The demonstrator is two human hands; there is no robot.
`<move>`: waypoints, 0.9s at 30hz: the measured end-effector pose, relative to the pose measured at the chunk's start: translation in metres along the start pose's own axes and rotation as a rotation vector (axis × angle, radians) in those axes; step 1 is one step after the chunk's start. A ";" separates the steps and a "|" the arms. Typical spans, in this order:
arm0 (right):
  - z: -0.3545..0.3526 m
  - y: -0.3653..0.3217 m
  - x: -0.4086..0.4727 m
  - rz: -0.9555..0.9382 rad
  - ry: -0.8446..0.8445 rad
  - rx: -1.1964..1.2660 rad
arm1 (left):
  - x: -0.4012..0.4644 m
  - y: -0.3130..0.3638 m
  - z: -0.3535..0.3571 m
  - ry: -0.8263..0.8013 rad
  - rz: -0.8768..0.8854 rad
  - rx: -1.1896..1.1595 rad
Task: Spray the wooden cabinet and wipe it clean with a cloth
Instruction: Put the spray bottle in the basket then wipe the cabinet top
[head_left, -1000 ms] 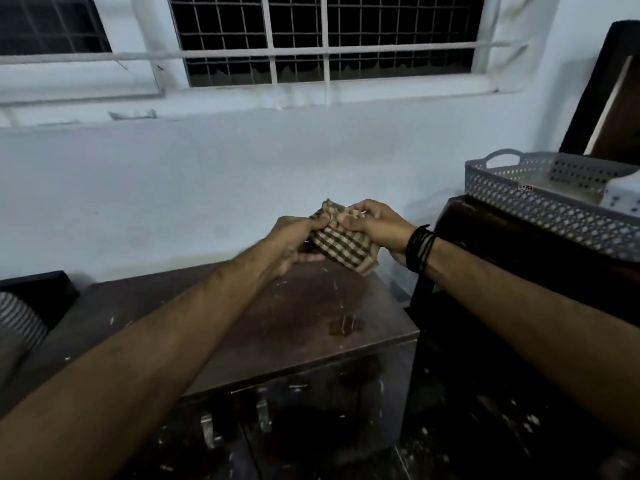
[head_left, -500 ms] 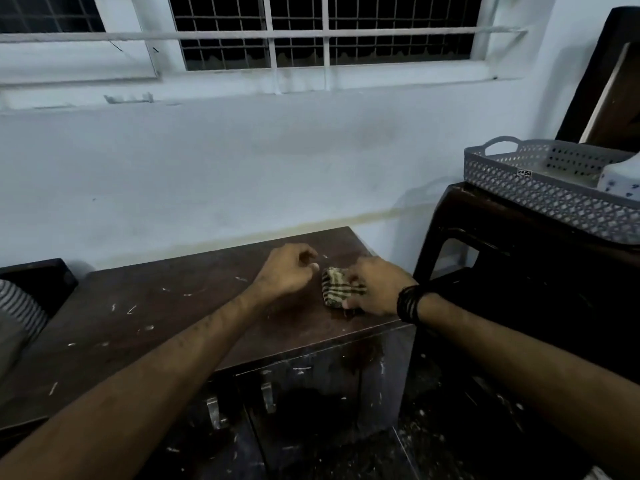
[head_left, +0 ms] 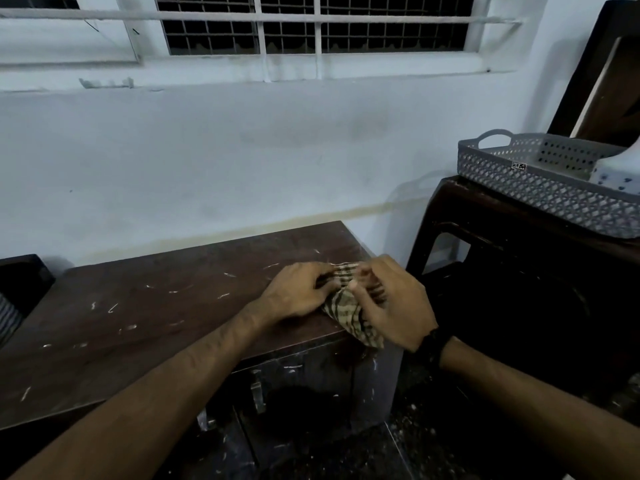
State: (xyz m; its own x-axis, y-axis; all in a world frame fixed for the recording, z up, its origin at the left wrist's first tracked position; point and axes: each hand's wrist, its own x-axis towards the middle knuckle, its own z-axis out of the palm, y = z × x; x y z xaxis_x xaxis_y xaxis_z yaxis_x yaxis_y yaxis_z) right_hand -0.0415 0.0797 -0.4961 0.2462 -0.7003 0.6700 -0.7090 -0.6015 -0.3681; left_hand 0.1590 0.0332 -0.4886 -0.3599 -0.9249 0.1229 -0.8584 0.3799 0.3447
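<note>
A low dark wooden cabinet (head_left: 156, 313) stands against the white wall, its top flecked with pale scratches and specks. A checked beige-and-brown cloth (head_left: 348, 311) lies bunched over the cabinet's right front corner, part of it hanging past the edge. My left hand (head_left: 294, 294) grips the cloth's left side with curled fingers. My right hand (head_left: 391, 303) pinches the cloth from the right, thumb on top. A dark band circles my right wrist. No spray bottle is in view.
A taller dark stand (head_left: 519, 271) rises right of the cabinet and carries a grey perforated basket (head_left: 540, 188) with a white item inside. A barred window (head_left: 311, 26) runs along the wall above. A dark object (head_left: 20, 275) sits at the far left. The floor is speckled.
The cloth came down from mid-air onto the cabinet's right corner. Since half a second ago both hands have spread it out and it now hangs over the front edge.
</note>
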 end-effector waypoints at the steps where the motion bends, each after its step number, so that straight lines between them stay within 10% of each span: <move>1: 0.004 0.001 0.007 0.040 -0.064 -0.021 | -0.001 0.001 0.003 0.001 0.011 0.043; 7: 0.033 0.006 0.000 0.074 -0.575 -0.337 | -0.012 0.010 0.015 -0.151 -0.042 0.163; 14: 0.032 0.008 0.013 0.175 -0.390 -0.292 | -0.006 0.017 0.020 -0.226 -0.067 0.228; 20: 0.055 0.031 0.046 0.121 -0.614 -0.375 | 0.030 0.010 0.014 -0.283 -0.198 0.250; 27: 0.023 0.022 0.031 -0.019 -0.299 -0.348 | 0.046 0.005 0.008 -0.319 -0.246 0.221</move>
State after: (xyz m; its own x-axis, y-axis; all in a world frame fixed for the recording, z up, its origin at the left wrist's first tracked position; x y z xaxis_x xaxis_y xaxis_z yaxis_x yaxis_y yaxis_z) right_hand -0.0341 0.0360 -0.4987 0.4051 -0.8010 0.4407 -0.8695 -0.4865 -0.0850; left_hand 0.1349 -0.0073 -0.4884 -0.2010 -0.9490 -0.2428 -0.9772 0.1770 0.1172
